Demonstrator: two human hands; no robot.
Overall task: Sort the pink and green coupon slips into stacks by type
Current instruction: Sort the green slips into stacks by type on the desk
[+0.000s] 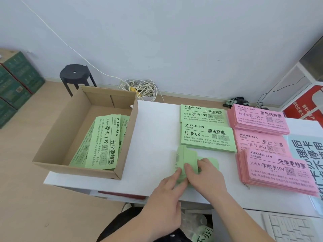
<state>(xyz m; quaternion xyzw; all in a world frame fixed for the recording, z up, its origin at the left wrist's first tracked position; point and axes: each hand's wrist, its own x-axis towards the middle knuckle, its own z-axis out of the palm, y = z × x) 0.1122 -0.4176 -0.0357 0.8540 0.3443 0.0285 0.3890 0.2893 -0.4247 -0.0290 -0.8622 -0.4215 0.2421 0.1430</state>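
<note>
At six o'clock, left hand point(167, 187) and right hand point(208, 173) pressed straight fingers on loose green paper slips point(185, 154); five sorted stacks point(208, 138) stood ready, while the brown cardboard box point(57, 137) at nine seemingly held more.

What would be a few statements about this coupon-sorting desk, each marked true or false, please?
1. The cardboard box holds pink slips. False: it holds green slips.
2. Three pink stacks lie on the white table's right side. True.
3. Both the left hand and the right hand touch a green bundle. True.
4. The black stool stands on the table. False: it stands on the floor behind the box.
</note>
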